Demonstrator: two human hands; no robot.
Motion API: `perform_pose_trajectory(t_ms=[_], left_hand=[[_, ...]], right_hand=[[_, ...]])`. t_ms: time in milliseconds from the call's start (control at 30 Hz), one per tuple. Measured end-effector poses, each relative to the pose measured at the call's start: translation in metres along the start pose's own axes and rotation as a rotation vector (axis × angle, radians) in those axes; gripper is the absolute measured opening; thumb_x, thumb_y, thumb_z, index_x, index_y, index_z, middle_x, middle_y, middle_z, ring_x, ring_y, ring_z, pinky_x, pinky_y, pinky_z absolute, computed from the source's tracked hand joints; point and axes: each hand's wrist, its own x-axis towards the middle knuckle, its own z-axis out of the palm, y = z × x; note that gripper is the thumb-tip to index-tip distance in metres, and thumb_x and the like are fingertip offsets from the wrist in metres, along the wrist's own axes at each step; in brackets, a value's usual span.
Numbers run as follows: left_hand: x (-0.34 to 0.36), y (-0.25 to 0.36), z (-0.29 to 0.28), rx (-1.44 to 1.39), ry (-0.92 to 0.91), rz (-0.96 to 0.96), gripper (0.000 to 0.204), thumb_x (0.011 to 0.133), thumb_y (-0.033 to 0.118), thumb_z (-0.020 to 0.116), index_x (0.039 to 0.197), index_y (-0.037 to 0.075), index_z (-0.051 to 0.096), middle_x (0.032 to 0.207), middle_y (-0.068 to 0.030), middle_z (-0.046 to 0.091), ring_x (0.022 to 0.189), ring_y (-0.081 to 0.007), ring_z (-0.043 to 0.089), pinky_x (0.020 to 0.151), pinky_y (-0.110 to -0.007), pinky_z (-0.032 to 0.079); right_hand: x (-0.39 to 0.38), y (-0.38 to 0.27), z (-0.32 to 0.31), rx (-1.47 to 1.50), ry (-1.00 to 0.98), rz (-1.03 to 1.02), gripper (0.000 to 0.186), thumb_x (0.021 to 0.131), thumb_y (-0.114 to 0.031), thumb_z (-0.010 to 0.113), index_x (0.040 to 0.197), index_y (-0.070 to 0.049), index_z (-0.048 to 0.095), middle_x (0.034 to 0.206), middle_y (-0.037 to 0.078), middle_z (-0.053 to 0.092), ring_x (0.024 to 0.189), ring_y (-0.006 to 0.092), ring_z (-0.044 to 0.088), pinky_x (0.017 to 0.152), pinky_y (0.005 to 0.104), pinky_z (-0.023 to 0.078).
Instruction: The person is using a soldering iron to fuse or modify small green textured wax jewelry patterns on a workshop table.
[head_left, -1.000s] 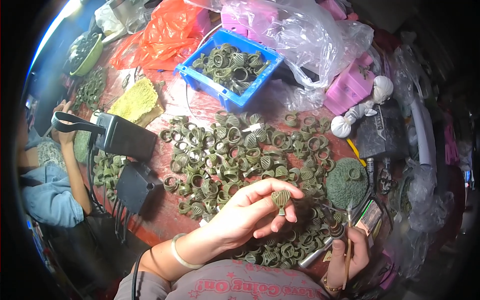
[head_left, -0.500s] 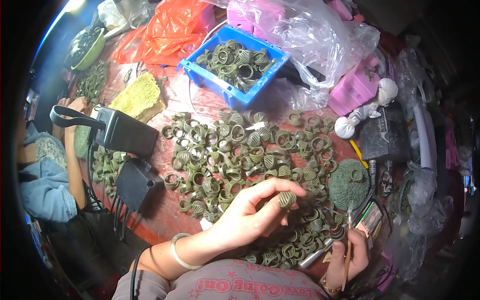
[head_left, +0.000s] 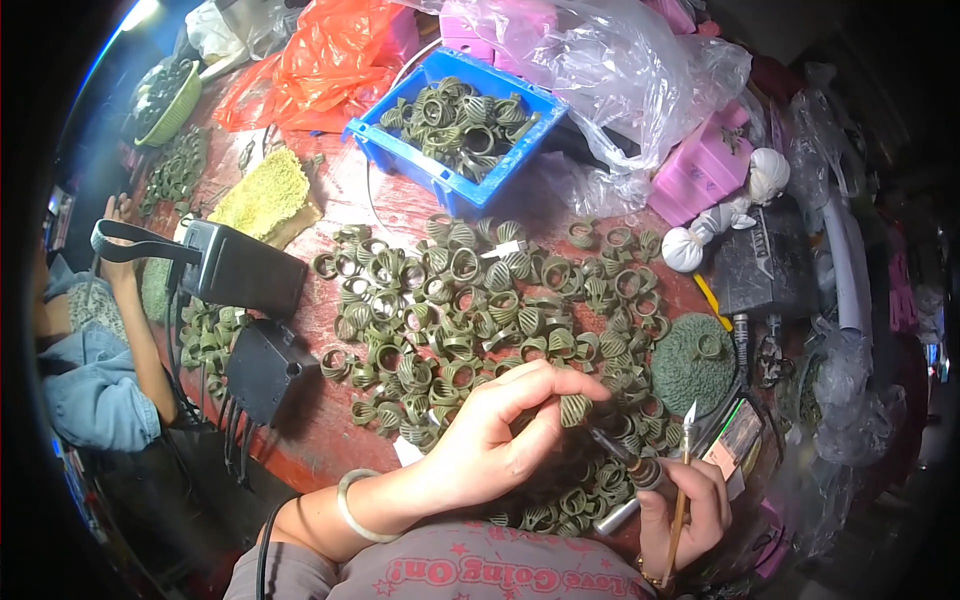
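Between thumb and forefinger of my left hand (head_left: 495, 435) is pinched a green ring (head_left: 576, 410) with a ribbed, domed top. My right hand (head_left: 695, 510) is closed around a pen-shaped tool (head_left: 642, 470) with a dark grip and thin tip, resembling a soldering iron. Its tip lies close to the ring; I cannot tell whether they touch. The same hand also holds a slim wooden-handled knife (head_left: 681, 505), its pale pointed blade upward. Many similar green rings (head_left: 465, 300) lie in a loose pile on the red table (head_left: 335, 425) beyond and under my hands.
A blue bin (head_left: 445, 190) of rings stands at the back. Right are a round green pad (head_left: 690, 368) with one ring, a black box (head_left: 765, 265) and a pink block (head_left: 705, 165). Left are black devices (head_left: 245, 270), a yellow sponge (head_left: 262, 195) and another person's arm (head_left: 145, 345).
My right hand has turned and shifted slightly left, bringing the pen-shaped tool's tip up to the ring. The left hand keeps its pinch almost in place. The view has shifted slightly.
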Motion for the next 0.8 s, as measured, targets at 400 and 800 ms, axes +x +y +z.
perform_pose_trajectory(t_ms=[400, 800], left_hand=[[0.0022, -0.0023, -0.001, 0.098, 0.023, 0.112, 0.029, 0.086, -0.002, 0.046, 0.109, 0.002, 0.062, 0.091, -0.0112, 0.062, 0.081, -0.0223, 0.055, 0.079, -0.033, 0.045], [0.0004, 0.0036, -0.0042, 0.171, -0.044, 0.061, 0.036, 0.082, 0.001, 0.044, 0.113, 0.001, 0.062, 0.098, -0.0103, 0.062, 0.089, -0.0188, 0.059, 0.081, -0.031, 0.046]], right_hand=[[-0.0009, 0.0011, 0.0023, -0.021, -0.019, 0.0, 0.041, 0.077, -0.034, 0.079, 0.098, -0.003, 0.063, 0.083, 0.01, 0.063, 0.071, 0.0257, 0.063, 0.059, 0.033, 0.051], [0.0007, -0.001, 0.0026, -0.012, -0.03, 0.026, 0.04, 0.075, -0.03, 0.08, 0.099, -0.002, 0.064, 0.084, 0.012, 0.061, 0.072, 0.0265, 0.063, 0.06, 0.0339, 0.051]])
